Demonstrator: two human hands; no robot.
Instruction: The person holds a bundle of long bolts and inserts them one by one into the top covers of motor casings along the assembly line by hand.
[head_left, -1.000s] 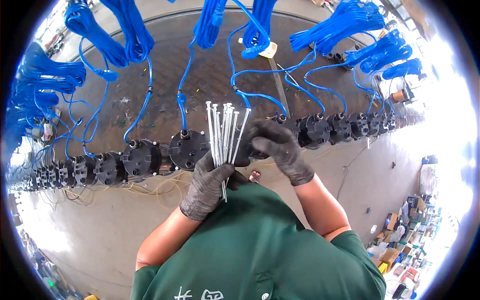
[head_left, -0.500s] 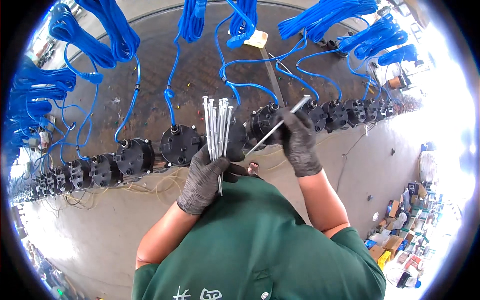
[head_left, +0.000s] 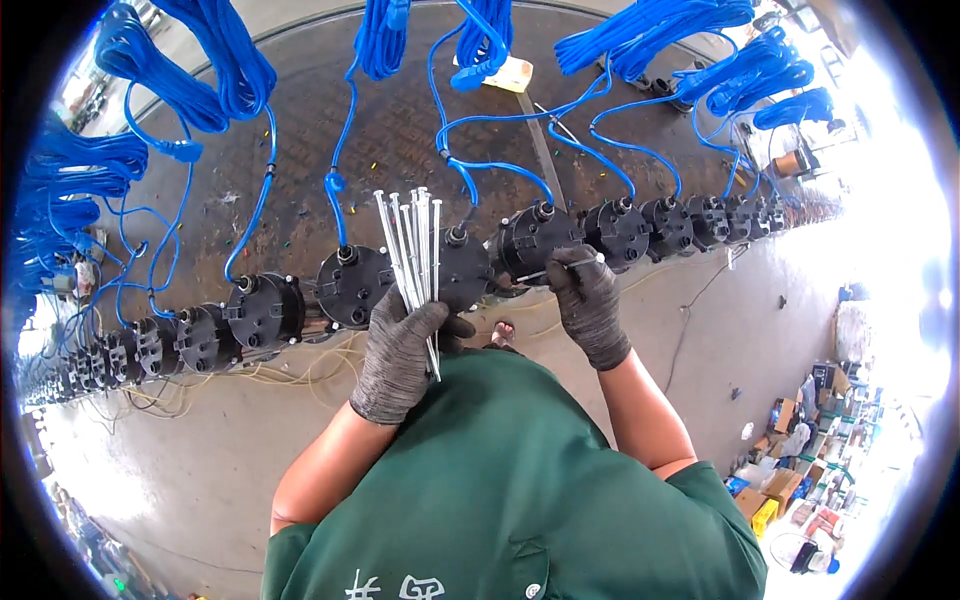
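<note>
My left hand (head_left: pixel 393 355), in a dark grey knit glove, is closed round a bundle of long metal bolts (head_left: pixel 412 245). The bolts point upward, heads at the top, fanned slightly, their lower ends showing below my fist. In my gloved right hand (head_left: pixel 592 318) a single long bolt (head_left: pixel 590 261) is pinched, nearly level, its head to the right. Its left end meets the lower part of a black round housing (head_left: pixel 530 242); whether it sits in a hole I cannot tell. Another black housing (head_left: pixel 462 268) is just behind my left hand.
Similar black housings (head_left: pixel 265 312) line the table's near edge on both sides. From them run blue cables (head_left: pixel 340 205) to coiled bundles (head_left: pixel 215 60) at the far side. The dark tabletop (head_left: pixel 300 150) carries small scraps. Boxes (head_left: pixel 785 485) stand on the floor at right.
My right hand has come down slightly, and its bolt has swung from steeply slanted to nearly level, its end now at the housing. The bundle in my left hand has shifted a little left.
</note>
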